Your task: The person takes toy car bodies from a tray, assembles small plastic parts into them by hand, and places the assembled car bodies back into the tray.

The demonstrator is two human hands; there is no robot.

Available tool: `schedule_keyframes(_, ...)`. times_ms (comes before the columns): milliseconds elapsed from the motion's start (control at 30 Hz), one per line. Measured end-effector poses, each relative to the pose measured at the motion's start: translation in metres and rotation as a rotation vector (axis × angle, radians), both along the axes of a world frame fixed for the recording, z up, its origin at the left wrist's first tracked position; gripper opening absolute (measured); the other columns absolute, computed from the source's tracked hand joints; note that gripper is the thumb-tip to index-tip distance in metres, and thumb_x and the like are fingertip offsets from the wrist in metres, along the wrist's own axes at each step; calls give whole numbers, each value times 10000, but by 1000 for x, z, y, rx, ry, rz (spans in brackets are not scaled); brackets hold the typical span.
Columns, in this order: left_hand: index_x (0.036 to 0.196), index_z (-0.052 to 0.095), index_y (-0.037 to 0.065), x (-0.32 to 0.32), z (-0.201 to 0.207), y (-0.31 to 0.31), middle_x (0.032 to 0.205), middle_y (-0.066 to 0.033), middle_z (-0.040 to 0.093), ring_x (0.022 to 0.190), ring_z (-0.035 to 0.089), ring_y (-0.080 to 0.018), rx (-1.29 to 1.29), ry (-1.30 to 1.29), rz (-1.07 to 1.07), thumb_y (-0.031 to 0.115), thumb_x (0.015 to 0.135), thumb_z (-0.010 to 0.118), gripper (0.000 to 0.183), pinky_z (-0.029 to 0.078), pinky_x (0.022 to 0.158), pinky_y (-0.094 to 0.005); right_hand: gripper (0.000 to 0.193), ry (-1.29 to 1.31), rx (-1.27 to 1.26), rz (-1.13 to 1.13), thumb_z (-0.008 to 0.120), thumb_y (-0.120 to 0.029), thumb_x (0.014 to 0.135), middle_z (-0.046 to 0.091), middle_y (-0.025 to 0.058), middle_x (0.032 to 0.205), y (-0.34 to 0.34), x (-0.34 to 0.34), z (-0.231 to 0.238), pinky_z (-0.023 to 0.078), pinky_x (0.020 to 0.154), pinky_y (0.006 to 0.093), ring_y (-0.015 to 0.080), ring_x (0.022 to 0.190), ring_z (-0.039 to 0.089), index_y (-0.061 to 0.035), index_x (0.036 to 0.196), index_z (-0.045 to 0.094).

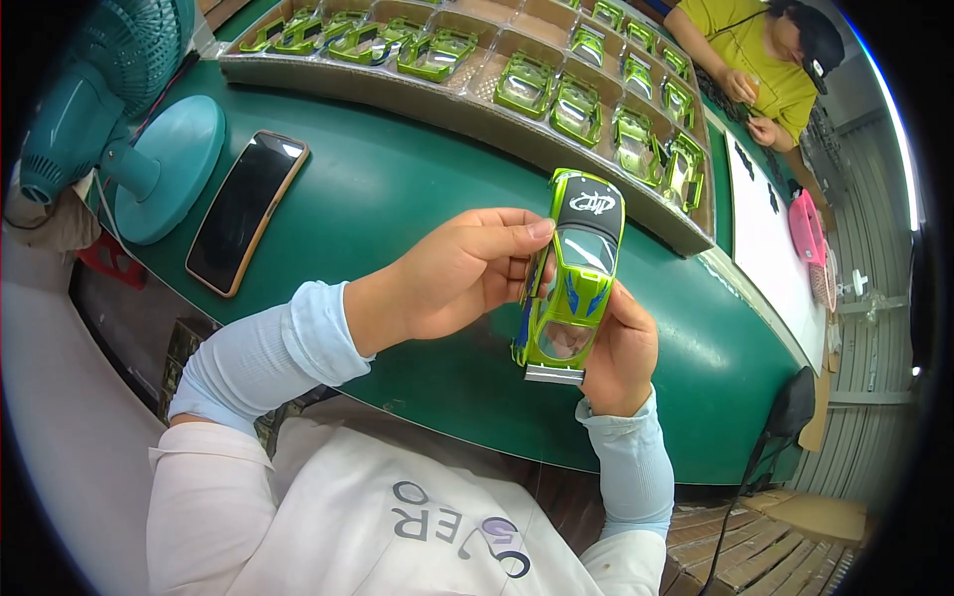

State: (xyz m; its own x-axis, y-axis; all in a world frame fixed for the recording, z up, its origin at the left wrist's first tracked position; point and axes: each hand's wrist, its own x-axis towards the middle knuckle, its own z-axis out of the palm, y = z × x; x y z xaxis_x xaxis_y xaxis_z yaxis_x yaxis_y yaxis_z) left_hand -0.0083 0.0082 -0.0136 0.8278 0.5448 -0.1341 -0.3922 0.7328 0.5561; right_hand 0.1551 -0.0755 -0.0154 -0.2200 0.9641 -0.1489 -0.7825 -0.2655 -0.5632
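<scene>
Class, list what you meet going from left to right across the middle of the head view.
Teal fan → phone → person's left hand → green toy car → person's right hand → pink object.

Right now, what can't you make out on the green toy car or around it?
All in the head view:
Green toy car: underside, turned from the camera.
Right hand: most fingers, hidden behind the car.
Fan: top, cut off by the upper edge.
Tray: far side, cut off there too.
Co-worker's hands: any piece they hold, too small.
</scene>
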Motion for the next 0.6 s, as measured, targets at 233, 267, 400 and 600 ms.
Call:
schedule_keyframes(233, 936, 522, 51, -3, -4, 2, 802, -8, 563, 727, 536, -91, -20, -59, -17, 192, 888, 474, 157, 431, 698, -239, 390, 49, 89, 70, 350, -227, 889, 494, 130, 1164, 5, -3, -2, 364, 914, 376, 237, 1046, 490, 13, 1190, 414)
schedule_keyframes(267, 936, 522, 51, -5, -8, 4, 802, -8, 563, 727, 536, -91, -21, -62, -15, 192, 888, 474, 157, 431, 698, -239, 390, 51, 93, 72, 350, -227, 889, 493, 134, 1163, 6, -3, -3, 365, 918, 380, 239, 1048, 489, 14, 1189, 414)
schedule_keyframes(400, 1098, 454, 16, 0, -6, 3, 965, -35, 561, 867, 543, -108, 89, -67, -55, 190, 892, 458, 270, 432, 796, -265, 405, 154, -53, -70, 310, -238, 892, 530, 189, 1084, 0, 0, 2, 433, 844, 425, 291, 953, 553, 39, 1178, 379)
schedule_keyframes(600, 1283, 236, -40, 7, -5, -18, 1160, -149, 445, 1065, 458, -211, 659, 149, -32, 205, 746, 677, 737, 410, 871, -329, 358, -39, 193, -222, 376, -238, 890, 548, 148, 1034, 1, 14, -7, 444, 831, 408, 262, 937, 558, 6, 1148, 425)
